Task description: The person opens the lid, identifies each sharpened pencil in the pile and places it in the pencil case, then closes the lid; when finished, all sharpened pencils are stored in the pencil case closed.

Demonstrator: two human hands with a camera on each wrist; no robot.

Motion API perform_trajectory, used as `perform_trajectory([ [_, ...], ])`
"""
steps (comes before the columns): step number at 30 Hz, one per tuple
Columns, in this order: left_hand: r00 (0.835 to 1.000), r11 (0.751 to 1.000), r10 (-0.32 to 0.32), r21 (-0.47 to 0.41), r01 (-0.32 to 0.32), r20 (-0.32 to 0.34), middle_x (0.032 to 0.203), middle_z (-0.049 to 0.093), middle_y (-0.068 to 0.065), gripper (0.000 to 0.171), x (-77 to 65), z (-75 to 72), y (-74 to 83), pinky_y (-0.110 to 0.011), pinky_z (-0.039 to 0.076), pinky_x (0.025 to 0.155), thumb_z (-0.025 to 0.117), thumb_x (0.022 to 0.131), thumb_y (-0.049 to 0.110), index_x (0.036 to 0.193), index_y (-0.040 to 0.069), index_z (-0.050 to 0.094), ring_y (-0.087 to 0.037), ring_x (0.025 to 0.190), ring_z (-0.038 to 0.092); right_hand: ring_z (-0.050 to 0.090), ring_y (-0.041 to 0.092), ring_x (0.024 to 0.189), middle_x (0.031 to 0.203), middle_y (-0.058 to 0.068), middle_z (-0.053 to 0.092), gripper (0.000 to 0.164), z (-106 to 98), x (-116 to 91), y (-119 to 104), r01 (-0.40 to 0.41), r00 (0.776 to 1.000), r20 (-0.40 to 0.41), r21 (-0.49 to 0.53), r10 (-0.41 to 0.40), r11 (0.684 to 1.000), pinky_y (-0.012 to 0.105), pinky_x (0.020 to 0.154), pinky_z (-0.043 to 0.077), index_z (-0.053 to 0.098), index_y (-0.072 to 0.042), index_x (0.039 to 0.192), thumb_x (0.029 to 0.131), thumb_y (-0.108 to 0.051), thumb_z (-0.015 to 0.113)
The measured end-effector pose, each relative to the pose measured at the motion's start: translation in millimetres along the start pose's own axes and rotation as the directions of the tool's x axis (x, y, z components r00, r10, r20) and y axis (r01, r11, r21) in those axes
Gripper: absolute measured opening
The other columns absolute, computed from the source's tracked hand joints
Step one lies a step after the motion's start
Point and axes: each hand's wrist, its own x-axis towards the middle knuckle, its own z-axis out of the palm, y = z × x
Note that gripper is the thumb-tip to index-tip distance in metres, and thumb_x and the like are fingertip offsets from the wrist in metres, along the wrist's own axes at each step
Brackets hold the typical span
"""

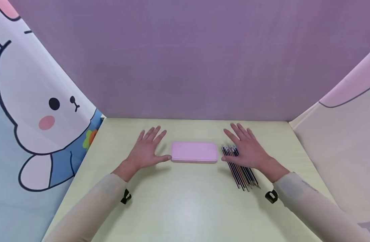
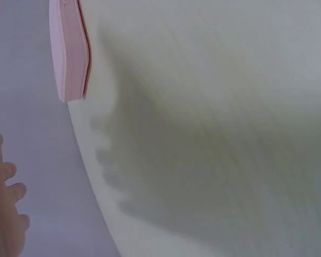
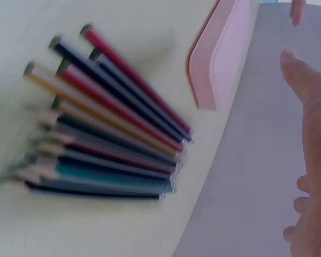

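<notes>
A pink pencil case, closed, lies on the table between the two hands. My left hand is spread out at its left, thumb close to the case's edge; whether it touches cannot be told. On the right, my right hand hovers with spread fingers over a bunch of pencils, covering part of them. In the right wrist view the pencils are fanned out, some with sharpened tips and some with flat ends toward the camera. Neither hand holds anything.
The pale table meets a purple backdrop at its far edge. A cartoon-printed cloth hangs at the left, and a pink and cream cloth at the right. Dark wrist devices sit under both cuffs.
</notes>
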Motion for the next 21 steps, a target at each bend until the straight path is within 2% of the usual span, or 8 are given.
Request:
perform_trajectory([
  [4,1.0,0.995,-0.012,-0.104,0.014,0.019,0.171,0.021,-0.008,0.107,0.7,9.0,-1.6,-0.062,0.011,0.127,0.048,0.083,0.089,0.166,0.026,0.02,-0.032,0.157,0.022,0.022,0.041,0.155,0.167,0.018,0.029,0.098,0.1,9.5,-9.5,0.057,0.998,-0.031,0.057,-0.055,0.997,0.065,0.122,0.023,0.04,-0.013,0.158,0.084,-0.069,0.071],
  [6,0.999,0.984,-0.021,-0.178,0.026,0.03,0.17,0.025,-0.009,0.106,1.6,13.7,-2.4,-0.062,0.012,0.126,0.051,0.084,0.087,0.165,0.025,0.022,-0.032,0.156,0.025,0.027,0.04,0.153,0.165,0.017,0.032,0.094,0.6,14.5,-14.5,0.064,0.998,-0.022,0.085,-0.062,0.994,0.062,0.121,0.028,0.042,-0.013,0.156,0.084,-0.065,0.074],
  [11,0.997,0.932,-0.037,-0.357,0.058,0.063,0.169,0.028,-0.009,0.105,5.8,23.4,-4.0,-0.062,0.013,0.126,0.06,0.085,0.08,0.165,0.022,0.024,-0.034,0.155,0.028,0.041,0.037,0.146,0.163,0.011,0.038,0.083,2.1,26.5,-30.3,0.026,0.997,0.061,0.221,-0.041,0.975,0.058,0.112,0.043,0.049,-0.017,0.152,0.085,-0.053,0.08],
  [15,0.994,0.883,-0.036,-0.463,0.079,0.101,0.168,0.03,-0.007,0.106,9.6,29.3,-4.4,-0.056,0.013,0.128,0.067,0.083,0.075,0.164,0.021,0.026,-0.032,0.156,0.026,0.048,0.033,0.142,0.156,0.009,0.048,0.07,9.1,35.3,-42.4,0.026,0.993,0.102,0.311,-0.061,0.95,0.055,0.111,0.046,0.058,-0.016,0.144,0.085,-0.045,0.083],
  [18,0.991,0.864,-0.034,-0.495,0.095,0.13,0.168,0.031,-0.005,0.109,12.6,34.6,-3.5,-0.054,0.015,0.128,0.072,0.079,0.075,0.164,0.022,0.027,-0.031,0.156,0.026,0.053,0.029,0.137,0.148,0.005,0.056,0.064,18.1,40.7,-48.9,0.054,0.99,0.103,0.326,-0.093,0.944,0.05,0.112,0.046,0.062,-0.014,0.139,0.086,-0.044,0.083],
  [21,0.986,0.862,-0.044,-0.493,0.118,0.158,0.168,0.031,-0.005,0.115,15.4,40.7,-1.8,-0.057,0.017,0.127,0.075,0.074,0.076,0.164,0.025,0.026,-0.033,0.156,0.026,0.058,0.025,0.132,0.142,0.002,0.061,0.061,27.9,45.7,-54.4,0.078,0.989,0.097,0.322,-0.115,0.943,0.046,0.111,0.048,0.064,-0.014,0.137,0.087,-0.044,0.081],
])
